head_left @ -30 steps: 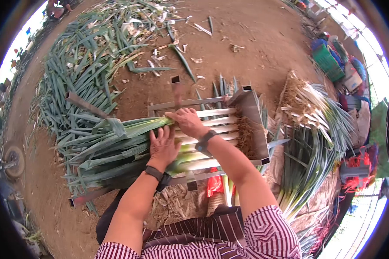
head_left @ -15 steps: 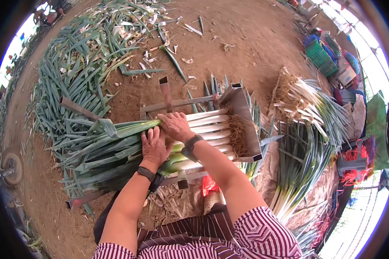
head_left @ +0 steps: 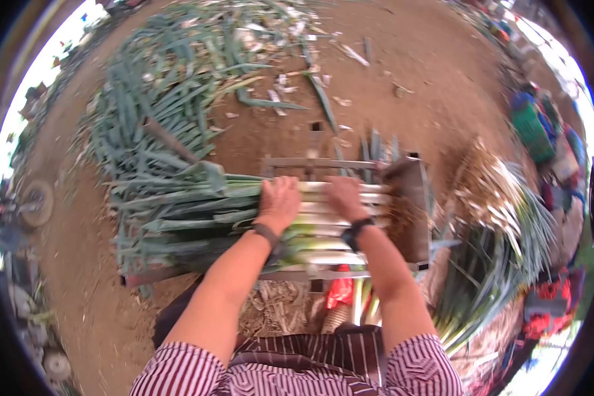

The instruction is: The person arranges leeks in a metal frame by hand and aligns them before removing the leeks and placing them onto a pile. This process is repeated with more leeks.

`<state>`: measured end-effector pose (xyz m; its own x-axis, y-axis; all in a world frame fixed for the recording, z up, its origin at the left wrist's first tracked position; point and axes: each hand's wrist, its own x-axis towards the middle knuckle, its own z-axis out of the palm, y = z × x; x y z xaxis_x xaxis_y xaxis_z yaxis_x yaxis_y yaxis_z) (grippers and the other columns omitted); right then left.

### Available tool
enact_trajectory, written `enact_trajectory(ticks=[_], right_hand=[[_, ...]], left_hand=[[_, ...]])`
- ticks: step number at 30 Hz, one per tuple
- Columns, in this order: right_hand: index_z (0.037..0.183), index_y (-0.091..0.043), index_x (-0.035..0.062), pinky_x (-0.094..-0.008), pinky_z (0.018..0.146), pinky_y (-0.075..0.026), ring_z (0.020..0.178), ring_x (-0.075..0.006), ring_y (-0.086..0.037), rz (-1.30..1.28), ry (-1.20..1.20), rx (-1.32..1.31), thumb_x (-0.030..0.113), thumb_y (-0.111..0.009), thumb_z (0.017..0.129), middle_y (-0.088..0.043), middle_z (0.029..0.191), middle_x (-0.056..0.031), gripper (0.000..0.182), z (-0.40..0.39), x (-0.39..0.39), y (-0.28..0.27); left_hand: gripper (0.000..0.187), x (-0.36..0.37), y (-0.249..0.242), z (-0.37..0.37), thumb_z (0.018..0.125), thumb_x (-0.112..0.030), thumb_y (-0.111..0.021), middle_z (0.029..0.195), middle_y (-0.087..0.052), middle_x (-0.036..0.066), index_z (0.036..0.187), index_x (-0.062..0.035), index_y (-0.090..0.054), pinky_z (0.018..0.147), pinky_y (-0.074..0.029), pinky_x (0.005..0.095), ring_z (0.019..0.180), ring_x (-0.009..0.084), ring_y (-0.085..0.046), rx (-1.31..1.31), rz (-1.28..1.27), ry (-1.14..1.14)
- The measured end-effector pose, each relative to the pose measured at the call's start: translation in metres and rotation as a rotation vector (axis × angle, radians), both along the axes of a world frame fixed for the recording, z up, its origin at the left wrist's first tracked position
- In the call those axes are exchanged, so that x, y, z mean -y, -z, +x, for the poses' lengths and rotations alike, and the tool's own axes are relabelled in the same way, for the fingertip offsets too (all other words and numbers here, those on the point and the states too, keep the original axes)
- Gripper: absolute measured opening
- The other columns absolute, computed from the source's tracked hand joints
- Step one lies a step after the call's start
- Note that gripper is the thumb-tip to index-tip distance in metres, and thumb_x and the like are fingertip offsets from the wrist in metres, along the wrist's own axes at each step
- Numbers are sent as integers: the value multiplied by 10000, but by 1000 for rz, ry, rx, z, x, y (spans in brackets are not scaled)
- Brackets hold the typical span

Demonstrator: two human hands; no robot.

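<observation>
Left hand (head_left: 280, 201) laid on leeks (head_left: 313, 243) at the green-to-white change, right hand (head_left: 345, 197) blurred, nearer the roots (head_left: 402, 221); impossible to judge either grip. Lying crosswise beneath both, inside a metal rack (head_left: 416, 188). Beyond, brown soil (head_left: 409, 53), loose leaves (head_left: 129, 125) leftward, green crate (head_left: 533, 135) far right.

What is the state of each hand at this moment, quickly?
Left hand: on the leeks; whether it grips cannot be told.
Right hand: on the leeks, blurred; grip cannot be told.
</observation>
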<state>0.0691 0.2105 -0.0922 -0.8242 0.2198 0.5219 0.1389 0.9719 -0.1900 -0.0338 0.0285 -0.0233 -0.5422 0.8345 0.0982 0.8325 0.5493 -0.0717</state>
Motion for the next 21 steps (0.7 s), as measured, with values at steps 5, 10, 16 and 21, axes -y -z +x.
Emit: enact_trajectory(ticks=[5, 10, 16, 21], right_hand=[[945, -587, 125, -441, 888, -334, 973, -319, -509, -152, 125, 236, 382, -568, 886, -567, 950, -110, 264, 49, -7, -33], [946, -578, 113, -440, 891, -330, 962, -319, -503, -177, 173, 222, 392, -561, 889, -565, 936, -108, 286, 43, -3, -39], [936, -561, 106, -434, 897, -321, 961, -303, -488, -214, 173, 254, 394, -538, 896, -548, 935, -110, 292, 43, -1, -43], [928, -556, 110, -430, 899, -321, 967, -301, -491, -193, 178, 250, 393, -527, 906, -549, 934, -106, 286, 42, -3, -42]], left_hand=[[370, 1, -8, 7, 898, -347, -533, 1074, -565, 61, 1173, -99, -533, 867, -356, 493, 1027, 230, -532, 8, -19, -12], [458, 14, -31, -11, 883, -428, -562, 1121, -585, 94, 1192, -91, -540, 829, -423, 475, 1039, 258, -571, 166, -49, 66], [419, 94, -82, -109, 840, -468, -599, 1085, -654, 118, 1039, -104, -659, 807, -466, 467, 1009, 291, -633, 353, -253, 191], [271, 150, -131, -160, 790, -380, -654, 864, -696, 79, 893, -135, -706, 763, -445, 456, 907, 280, -665, 192, -538, 197]])
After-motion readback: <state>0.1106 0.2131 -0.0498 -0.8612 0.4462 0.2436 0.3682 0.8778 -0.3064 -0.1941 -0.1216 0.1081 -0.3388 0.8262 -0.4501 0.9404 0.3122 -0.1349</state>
